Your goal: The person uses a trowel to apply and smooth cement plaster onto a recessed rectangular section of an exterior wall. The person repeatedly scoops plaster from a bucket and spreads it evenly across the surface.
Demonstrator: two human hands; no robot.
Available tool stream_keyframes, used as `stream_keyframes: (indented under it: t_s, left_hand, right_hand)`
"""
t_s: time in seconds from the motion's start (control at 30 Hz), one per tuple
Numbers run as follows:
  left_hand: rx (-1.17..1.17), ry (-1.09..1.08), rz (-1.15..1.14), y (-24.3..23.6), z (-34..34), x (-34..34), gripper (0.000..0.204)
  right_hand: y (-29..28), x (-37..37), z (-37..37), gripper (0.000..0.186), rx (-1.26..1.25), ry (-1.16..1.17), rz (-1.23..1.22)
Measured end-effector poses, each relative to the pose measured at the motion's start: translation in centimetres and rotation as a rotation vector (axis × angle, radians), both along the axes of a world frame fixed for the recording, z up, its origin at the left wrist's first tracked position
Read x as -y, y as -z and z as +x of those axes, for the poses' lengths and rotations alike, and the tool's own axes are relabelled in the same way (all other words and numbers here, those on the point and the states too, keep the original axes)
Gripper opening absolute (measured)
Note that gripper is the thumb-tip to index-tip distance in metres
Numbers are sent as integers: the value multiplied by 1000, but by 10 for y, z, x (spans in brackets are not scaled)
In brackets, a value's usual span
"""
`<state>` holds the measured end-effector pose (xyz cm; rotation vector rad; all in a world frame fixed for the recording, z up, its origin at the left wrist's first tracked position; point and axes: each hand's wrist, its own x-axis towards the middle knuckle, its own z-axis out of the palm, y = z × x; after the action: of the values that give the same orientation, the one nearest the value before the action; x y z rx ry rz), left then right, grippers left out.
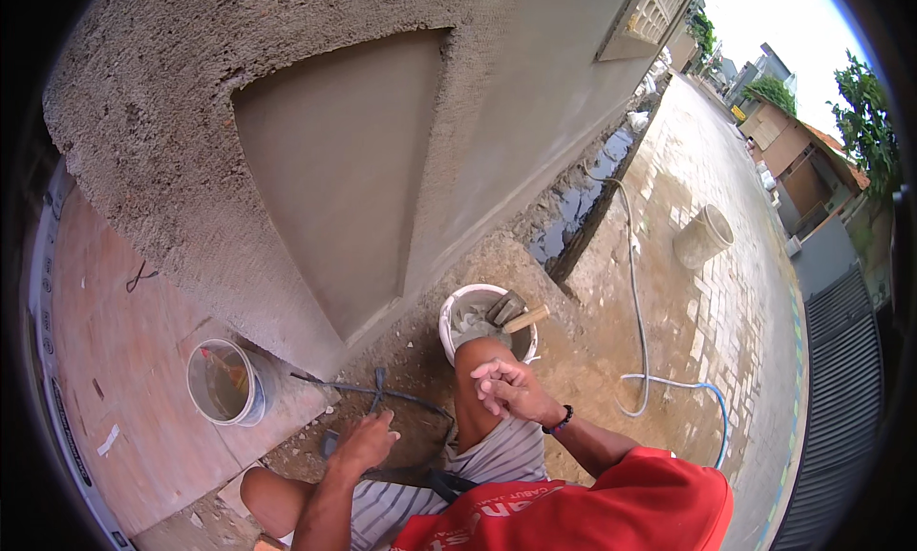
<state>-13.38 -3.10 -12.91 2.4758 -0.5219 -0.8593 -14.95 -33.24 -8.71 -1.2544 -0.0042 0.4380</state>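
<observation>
My right hand hovers over my bare right knee, its fingers loosely bent and apart, with nothing seen in it. Lower and to the left, my left hand reaches forward between my knees, fingers apart and nothing visible in them. Just beyond my right knee stands a white bucket of wet grey mortar. A mortar-caked tool with a wooden handle rests across its rim; its exact kind is unclear. Beside my left hand a small grey piece lies on the ground, partly hidden.
A rough plastered wall with a smooth recessed panel rises ahead. On the pinkish tiles at left stands a bucket of cloudy water. A dark strap crosses the dirt. Rightward are a hose, a wet ditch and another bucket.
</observation>
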Motion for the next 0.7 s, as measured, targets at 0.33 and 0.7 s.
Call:
stream_keyframes:
  t_s: [0.33, 0.7]
  left_hand:
    - [-15, 66, 29, -1, 4, 4, 47]
    - [-9, 5, -72, 14, 2, 1, 46]
  right_hand:
    - [7, 0, 0, 21, 5, 10, -9]
    - [5, 1, 10, 23, 23, -14, -34]
